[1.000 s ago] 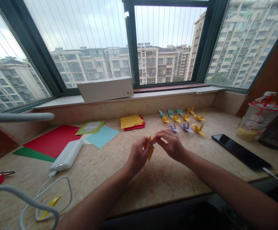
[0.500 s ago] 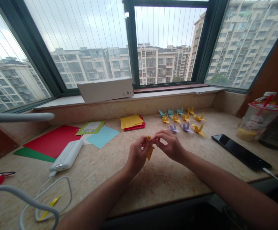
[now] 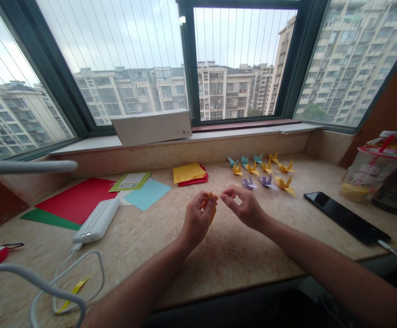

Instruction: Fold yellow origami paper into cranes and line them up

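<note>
My left hand [image 3: 197,221] grips a small folded piece of orange paper [image 3: 213,214] above the stone counter [image 3: 232,255]. A thin orange tip sticks up past the fingers. My right hand [image 3: 244,206] is just to the right of it, thumb and forefinger pinched together and a small gap away from the paper. Behind my hands, several finished paper cranes [image 3: 263,171] in teal, yellow and purple stand in rows on the counter.
A yellow and red paper stack [image 3: 188,173], a light blue sheet [image 3: 146,193], red [image 3: 77,200] and green sheets lie at the left. A white power bank [image 3: 96,220] with cable sits front left. A black phone [image 3: 347,216] and a plastic cup [image 3: 369,171] are at the right. A white box [image 3: 152,127] rests on the sill.
My right hand has come off the orange paper and moved slightly right. My left hand has turned the paper more upright. The view shifted slightly.
</note>
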Available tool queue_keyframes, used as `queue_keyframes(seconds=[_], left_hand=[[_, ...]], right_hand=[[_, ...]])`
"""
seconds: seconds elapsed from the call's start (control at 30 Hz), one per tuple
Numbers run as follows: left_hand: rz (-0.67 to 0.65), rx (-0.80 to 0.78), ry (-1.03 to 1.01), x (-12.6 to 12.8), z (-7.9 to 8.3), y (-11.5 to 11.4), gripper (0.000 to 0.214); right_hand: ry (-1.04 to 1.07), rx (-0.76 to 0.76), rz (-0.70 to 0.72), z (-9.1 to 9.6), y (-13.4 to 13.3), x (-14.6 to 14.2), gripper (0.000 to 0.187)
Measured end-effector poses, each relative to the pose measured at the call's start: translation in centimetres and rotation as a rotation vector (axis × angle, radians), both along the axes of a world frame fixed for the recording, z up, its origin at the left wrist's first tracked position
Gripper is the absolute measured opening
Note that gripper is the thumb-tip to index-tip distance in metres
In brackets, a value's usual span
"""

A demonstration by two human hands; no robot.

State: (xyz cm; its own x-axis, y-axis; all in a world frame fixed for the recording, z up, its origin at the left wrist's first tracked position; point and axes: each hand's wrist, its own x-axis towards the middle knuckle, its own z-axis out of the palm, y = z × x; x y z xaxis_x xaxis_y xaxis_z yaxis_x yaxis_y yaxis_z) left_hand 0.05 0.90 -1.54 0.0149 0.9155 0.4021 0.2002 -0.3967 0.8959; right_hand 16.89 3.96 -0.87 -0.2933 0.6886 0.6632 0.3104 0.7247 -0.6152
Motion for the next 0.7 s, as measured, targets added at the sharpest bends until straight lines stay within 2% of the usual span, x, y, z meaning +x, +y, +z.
queue_keyframes(seconds=[0.13, 0.27, 0.53, 0.7], left_hand=[[0.003, 0.041, 0.012, -0.03, -0.09, 0.13, 0.025], [0.028, 0.099, 0.042, -0.05, 0.14, 0.12, 0.023], [0.026, 0.033, -0.01, 0.06, 0.13, 0.17, 0.026], [-0.001, 0.041, 0.01, 0.2, 0.42, -0.04, 0.024]], right_hand=[[-0.01, -0.089, 0.047, 0.03, -0.02, -0.03, 0.02], [0.003, -0.115, 0.071, -0.01, -0.05, -0.12, 0.02], [0.015, -0.002, 0.057, -0.06, 0.03, -0.06, 0.015], [-0.071, 0.109, 0.018, -0.07, 0.18, 0.29, 0.014]])
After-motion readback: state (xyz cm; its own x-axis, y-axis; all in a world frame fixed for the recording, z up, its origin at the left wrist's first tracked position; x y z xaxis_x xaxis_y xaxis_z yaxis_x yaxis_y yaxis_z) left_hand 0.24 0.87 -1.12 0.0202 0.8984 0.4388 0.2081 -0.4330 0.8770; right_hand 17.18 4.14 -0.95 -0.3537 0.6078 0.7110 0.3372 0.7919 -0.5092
